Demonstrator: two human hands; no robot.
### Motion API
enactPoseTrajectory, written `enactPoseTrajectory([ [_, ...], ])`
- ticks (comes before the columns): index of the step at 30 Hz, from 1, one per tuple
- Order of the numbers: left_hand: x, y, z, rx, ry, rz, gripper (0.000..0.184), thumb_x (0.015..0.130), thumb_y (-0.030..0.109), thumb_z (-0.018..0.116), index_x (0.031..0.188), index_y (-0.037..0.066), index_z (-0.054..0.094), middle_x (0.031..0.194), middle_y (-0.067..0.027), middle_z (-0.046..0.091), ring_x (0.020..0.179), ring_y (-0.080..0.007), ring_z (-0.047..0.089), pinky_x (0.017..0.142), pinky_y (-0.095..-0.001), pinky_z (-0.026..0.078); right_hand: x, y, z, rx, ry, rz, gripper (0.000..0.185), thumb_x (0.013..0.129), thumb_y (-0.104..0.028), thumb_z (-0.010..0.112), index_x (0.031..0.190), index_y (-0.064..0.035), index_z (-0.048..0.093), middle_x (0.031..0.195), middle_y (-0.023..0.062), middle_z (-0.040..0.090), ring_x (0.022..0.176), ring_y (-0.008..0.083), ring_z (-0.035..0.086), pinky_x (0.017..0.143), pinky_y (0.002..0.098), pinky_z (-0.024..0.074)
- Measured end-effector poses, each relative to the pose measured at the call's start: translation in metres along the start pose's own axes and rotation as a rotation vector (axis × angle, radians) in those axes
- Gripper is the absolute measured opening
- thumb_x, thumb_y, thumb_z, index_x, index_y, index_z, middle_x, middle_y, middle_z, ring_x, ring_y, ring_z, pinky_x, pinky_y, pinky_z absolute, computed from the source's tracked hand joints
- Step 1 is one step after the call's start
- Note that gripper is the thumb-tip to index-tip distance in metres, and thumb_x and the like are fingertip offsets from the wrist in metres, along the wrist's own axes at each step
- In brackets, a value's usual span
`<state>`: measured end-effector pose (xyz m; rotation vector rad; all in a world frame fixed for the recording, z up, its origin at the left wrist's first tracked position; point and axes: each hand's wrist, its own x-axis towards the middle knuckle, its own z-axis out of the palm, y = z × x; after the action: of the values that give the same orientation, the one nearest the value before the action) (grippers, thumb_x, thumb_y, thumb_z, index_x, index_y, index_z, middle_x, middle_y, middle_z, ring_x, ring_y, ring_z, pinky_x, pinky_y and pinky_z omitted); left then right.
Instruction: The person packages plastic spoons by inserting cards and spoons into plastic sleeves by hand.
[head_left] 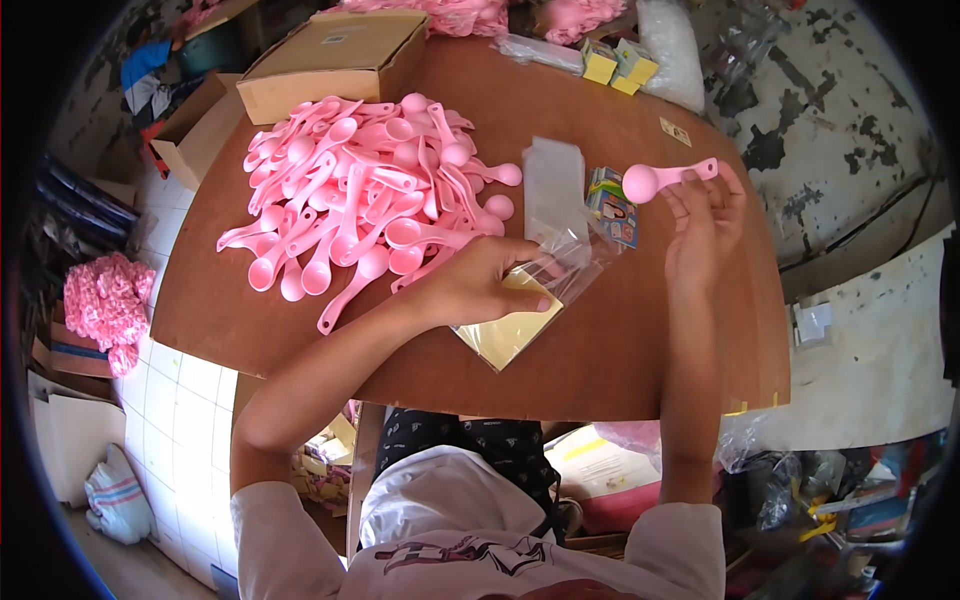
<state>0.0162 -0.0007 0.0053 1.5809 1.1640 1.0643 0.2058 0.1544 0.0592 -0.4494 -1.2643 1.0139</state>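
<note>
My left hand (490, 285) grips a clear plastic bag (577, 262) with a pale yellow card (500, 340) inside it, above the brown table. Up at the right, my right hand (702, 200) holds a pink spoon (642, 184) by its handle, the round bowl pointing left. A large heap of pink spoons (375, 200) lies on the table beyond my left forearm. Between my hands are a stack of clear bags (555, 185) and some small printed cards (612, 208), both lying on the tabletop.
A closed cardboard box (330, 60) stands behind the heap. Small yellow boxes (615, 65) and a plastic-wrapped roll (670, 55) are at the table's far edge. A person (147, 75) is at the far upper left. Pink bundles (108, 300) sit left of the table (420, 370).
</note>
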Motion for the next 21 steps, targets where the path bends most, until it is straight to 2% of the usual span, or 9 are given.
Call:
enactPoseTrajectory([
  [3,0.002,-0.001,0.001,-0.024,0.01,-0.033,0.037,0.081,0.013,0.074,0.115,0.002,0.063,0.102,-0.0104,0.069,0.089,-0.0161,0.064,0.081,-0.0291,0.048,-0.016,-0.008,-0.004,0.032,-0.036,0.025,0.04,0.087,0.0,0.065,0.121,0.0008,0.044,0.096,0.011,0.065,0.086,0.0163,0.066,0.074,0.0297,0.0572],
  [5,0.003,-0.004,0.0,-0.04,0.032,-0.047,0.037,0.082,0.015,0.074,0.115,0.001,0.063,0.101,-0.01,0.069,0.09,-0.0143,0.063,0.08,-0.0289,0.048,-0.026,-0.009,-0.004,-0.088,-0.194,0.084,0.041,0.086,0.001,0.066,0.121,0.0005,0.044,0.098,0.0114,0.065,0.089,0.0156,0.065,0.076,0.0293,0.057],
  [9,0.003,-0.002,-0.001,-0.051,0.033,-0.059,0.037,0.082,0.014,0.074,0.115,0.001,0.063,0.1,-0.0088,0.069,0.089,-0.0123,0.062,0.079,-0.0282,0.049,-0.035,-0.002,0.005,-0.065,-0.216,0.111,0.044,0.085,0.003,0.067,0.121,-0.0003,0.044,0.097,0.011,0.066,0.09,0.0142,0.065,0.078,0.0284,0.056],
  [11,0.005,-0.006,-0.001,-0.011,0.035,0.014,0.038,0.085,0.013,0.074,0.117,-0.001,0.06,0.097,-0.0039,0.068,0.086,-0.0071,0.061,0.075,-0.0237,0.049,-0.035,0.0,0.005,-0.079,-0.221,0.117,0.044,0.085,0.003,0.067,0.121,-0.0004,0.044,0.097,0.0104,0.066,0.09,0.0137,0.064,0.077,0.0274,0.0554],
  [14,0.006,-0.011,-0.001,0.004,0.058,0.054,0.039,0.085,0.013,0.074,0.118,-0.001,0.059,0.097,-0.0029,0.067,0.087,-0.0063,0.06,0.076,-0.0236,0.049,-0.038,0.003,0.004,-0.098,-0.262,0.133,0.043,0.085,0.004,0.067,0.121,-0.0008,0.044,0.096,0.009,0.066,0.088,0.0123,0.064,0.074,0.0255,0.0539],
  [17,0.006,-0.015,0.001,-0.056,0.094,0.02,0.041,0.081,0.014,0.076,0.116,0.0,0.062,0.099,-0.0069,0.068,0.086,-0.0114,0.062,0.077,-0.0277,0.049,-0.046,0.008,0.008,-0.102,-0.32,0.144,0.044,0.084,0.004,0.067,0.12,-0.001,0.044,0.095,0.0077,0.066,0.086,0.0107,0.063,0.07,0.0238,0.052],
  [21,0.005,-0.008,0.003,-0.021,0.133,0.055,0.04,0.081,0.014,0.077,0.116,0.0,0.061,0.097,-0.0065,0.068,0.085,-0.0114,0.062,0.076,-0.0282,0.049,-0.059,0.009,0.015,-0.172,-0.39,0.085,0.043,0.082,0.004,0.069,0.118,-0.0008,0.045,0.092,0.0061,0.066,0.082,0.0096,0.063,0.066,0.0224,0.0502],
])
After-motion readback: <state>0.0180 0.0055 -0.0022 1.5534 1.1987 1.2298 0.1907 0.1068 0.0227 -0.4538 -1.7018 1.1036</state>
